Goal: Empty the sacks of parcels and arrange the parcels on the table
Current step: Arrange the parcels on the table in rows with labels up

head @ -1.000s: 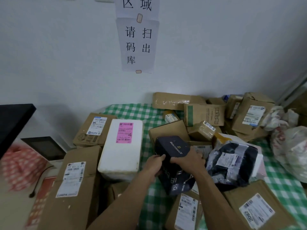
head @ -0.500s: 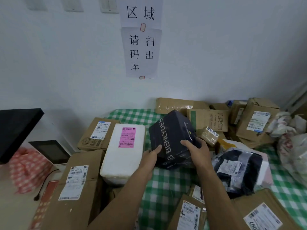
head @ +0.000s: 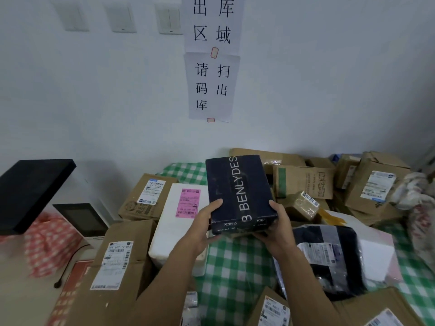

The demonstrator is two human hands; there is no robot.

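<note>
A dark navy box (head: 237, 191) with white lettering is held in the air over the green checked table (head: 231, 267), its broad face turned up. My left hand (head: 203, 225) grips its near left corner, thumb on top. My right hand (head: 279, 225) grips its near right corner from below and the side. Brown cardboard parcels (head: 303, 184) are piled behind it. A white foam box with a pink label (head: 181, 217) lies to its left. A black plastic-wrapped parcel (head: 327, 255) lies to its right.
A long cardboard box (head: 117, 267) lies at the near left edge. A bulging sack (head: 421, 208) sits at the far right. A dark monitor (head: 30, 191) and a small screen (head: 82, 218) stand left of the table. Paper signs (head: 211, 85) hang on the wall.
Both hands have lifted the navy box off the table, raised it and turned it so its broad lettered face points up. The view has tilted upward.
</note>
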